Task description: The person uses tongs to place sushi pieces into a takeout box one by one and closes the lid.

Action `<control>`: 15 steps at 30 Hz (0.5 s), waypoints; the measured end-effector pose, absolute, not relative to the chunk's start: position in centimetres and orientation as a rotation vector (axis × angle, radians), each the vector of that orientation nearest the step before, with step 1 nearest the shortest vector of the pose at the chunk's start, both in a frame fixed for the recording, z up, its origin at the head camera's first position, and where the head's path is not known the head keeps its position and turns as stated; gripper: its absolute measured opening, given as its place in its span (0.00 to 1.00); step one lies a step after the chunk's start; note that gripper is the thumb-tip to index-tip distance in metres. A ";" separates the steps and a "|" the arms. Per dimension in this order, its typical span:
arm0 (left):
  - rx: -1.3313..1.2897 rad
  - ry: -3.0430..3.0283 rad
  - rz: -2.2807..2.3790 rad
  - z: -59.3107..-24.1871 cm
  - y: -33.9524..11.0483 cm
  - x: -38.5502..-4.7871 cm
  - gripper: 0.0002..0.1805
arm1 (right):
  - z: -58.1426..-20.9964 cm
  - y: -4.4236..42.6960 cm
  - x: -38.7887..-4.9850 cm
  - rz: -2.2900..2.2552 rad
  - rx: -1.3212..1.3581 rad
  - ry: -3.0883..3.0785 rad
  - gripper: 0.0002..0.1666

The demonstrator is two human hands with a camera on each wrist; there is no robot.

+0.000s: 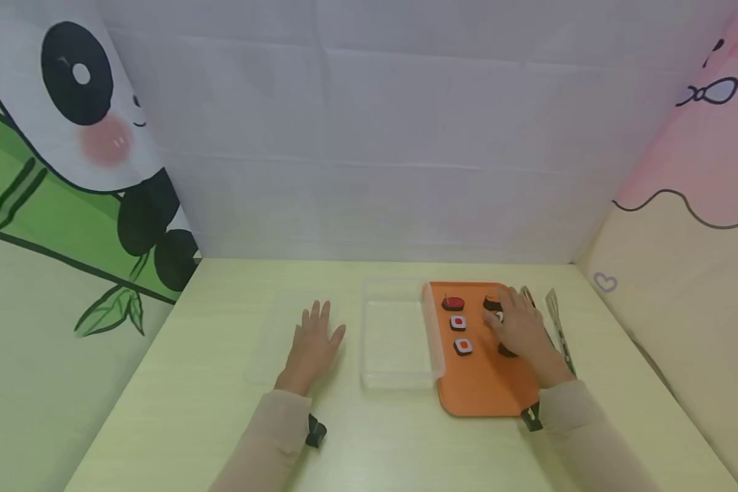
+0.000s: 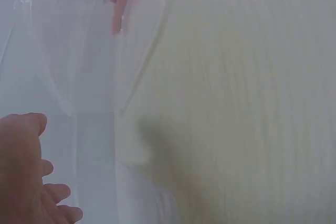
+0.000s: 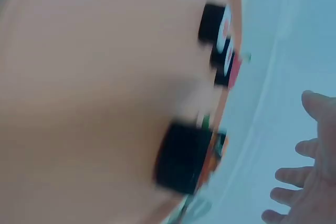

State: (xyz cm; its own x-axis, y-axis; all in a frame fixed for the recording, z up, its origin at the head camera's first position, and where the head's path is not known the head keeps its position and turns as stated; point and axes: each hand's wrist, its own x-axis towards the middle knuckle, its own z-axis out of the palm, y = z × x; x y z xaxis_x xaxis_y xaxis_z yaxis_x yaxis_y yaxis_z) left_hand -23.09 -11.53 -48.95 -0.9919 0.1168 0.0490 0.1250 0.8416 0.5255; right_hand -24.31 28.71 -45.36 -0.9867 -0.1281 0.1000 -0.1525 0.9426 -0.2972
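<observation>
Right hand (image 1: 523, 330) first: the fingers are straight and apart, thumb standing off, nothing gripped, and they hang over the far right of the orange board (image 1: 476, 396). Just by the thumb and fingertips sits the orange-topped sushi piece (image 1: 492, 304), partly hidden; beneath the palm, a dark sushi piece (image 1: 507, 351) peeks out. There's the danger! With the palm screening both, a blind closing of those fingers could, I'd judge, knock one piece while catching the other. Whether a fingertip touches anything, I cannot tell. Out to the left of the thumb, a tidy column: the red-topped piece (image 1: 453, 303), the pink-centred roll (image 1: 458, 322), the orange-centred roll (image 1: 463, 347), well placed to be bumped by a low sideways sweep. Next out, the clear container (image 1: 402, 382), its right rim overlapping the board's edge in the head view; should the two touch, a nudge to one might shift the other. And on the far side, the left hand (image 1: 312, 348), fingers spread and holding nothing, is beside the faint clear lid (image 1: 264, 359), so hard to see that a careless forearm could slide it. Right of the board, the tongs (image 1: 558, 321) lie near the wrist, easily snagged by a sleeve.
</observation>
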 end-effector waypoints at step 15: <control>-0.269 -2.779 -1.602 -49.5 -8.7 -20.8 0.36 | -46.2 36.6 -21.6 0.463 -0.024 -3.029 0.42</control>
